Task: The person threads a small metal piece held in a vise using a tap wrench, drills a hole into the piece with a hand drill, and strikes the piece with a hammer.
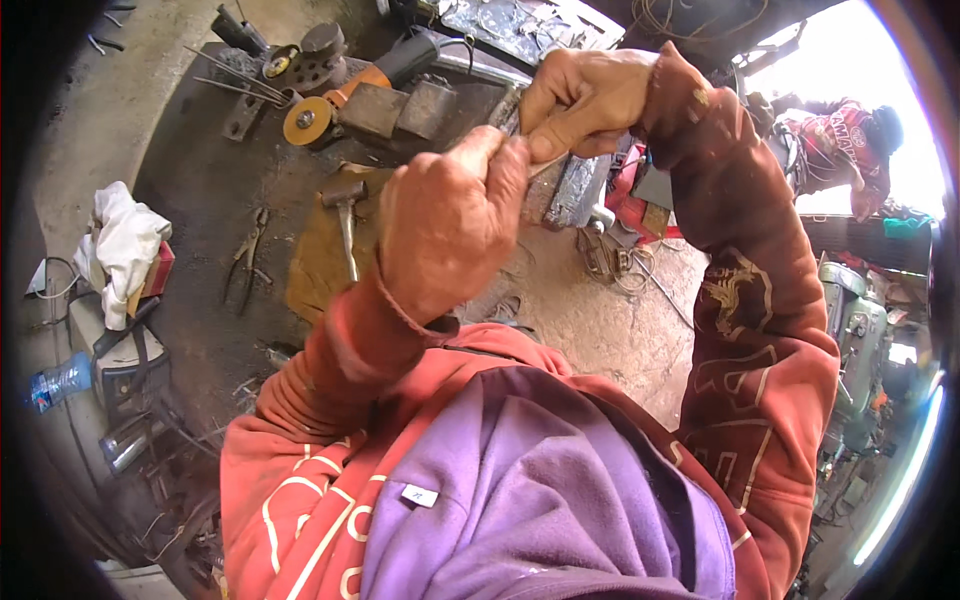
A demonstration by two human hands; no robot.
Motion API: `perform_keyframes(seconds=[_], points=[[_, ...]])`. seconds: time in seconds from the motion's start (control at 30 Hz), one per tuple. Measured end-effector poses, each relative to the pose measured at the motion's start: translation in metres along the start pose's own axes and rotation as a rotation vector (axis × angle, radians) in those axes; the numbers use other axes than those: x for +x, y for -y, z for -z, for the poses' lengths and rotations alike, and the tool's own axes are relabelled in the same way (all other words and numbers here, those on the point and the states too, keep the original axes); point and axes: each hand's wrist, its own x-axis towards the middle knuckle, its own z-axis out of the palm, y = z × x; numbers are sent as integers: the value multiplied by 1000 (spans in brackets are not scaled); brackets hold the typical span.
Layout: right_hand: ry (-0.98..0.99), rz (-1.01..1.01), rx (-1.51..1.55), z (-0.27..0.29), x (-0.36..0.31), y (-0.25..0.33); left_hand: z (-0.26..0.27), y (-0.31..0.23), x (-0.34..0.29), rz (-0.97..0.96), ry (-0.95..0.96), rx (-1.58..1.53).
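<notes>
My left hand (455, 220) is closed, its fingertips pinched together close to those of my right hand (590, 105). The fingers of my right hand are curled inward too. Between them shows a sliver of a thin, pale thing (545, 164); most of it is hidden, so its kind cannot be made out. Just beyond and below the hands is a heavy, worn metal block (576, 192), perhaps part of a vise. Left of my left wrist, a hammer (346, 205) lies partly on a brown sheet (318, 262). Farther left rest pliers (243, 258).
An angle grinder (405, 58) with a tan disc (306, 120) lies at the far left by two metal blocks (372, 108). White cloth (128, 245) and a plastic bottle (62, 382) are at left. Another person (835, 145) is at far right, beyond a green machine (858, 340).
</notes>
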Motion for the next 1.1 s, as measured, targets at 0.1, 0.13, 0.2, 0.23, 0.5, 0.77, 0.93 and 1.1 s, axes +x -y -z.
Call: perform_keyframes(seconds=[0.1,0.13,0.2,0.23,0.5,0.77,0.93,1.1], points=[[-129,53,132,-20,-8,-13,7,13,15,-41,56,-24],[-203,74,158,-26,-7,-12,10,18,20,-84,95,-26],[-292,2,224,-43,-14,0,13,26,32,-129,124,-22],[-355,-7,262,-50,-16,2,13,31,38,-208,167,-43],[-855,-72,490,-106,-17,2,10,44,113,-588,547,-97],[-1380,-30,856,-166,23,33,9,-8,172,-587,1087,37],[-1300,0,194,-148,3,22,-7,59,129,-517,30,-491],[-1282,477,-732,-79,9,35,-7,42,-15,295,241,-945]])
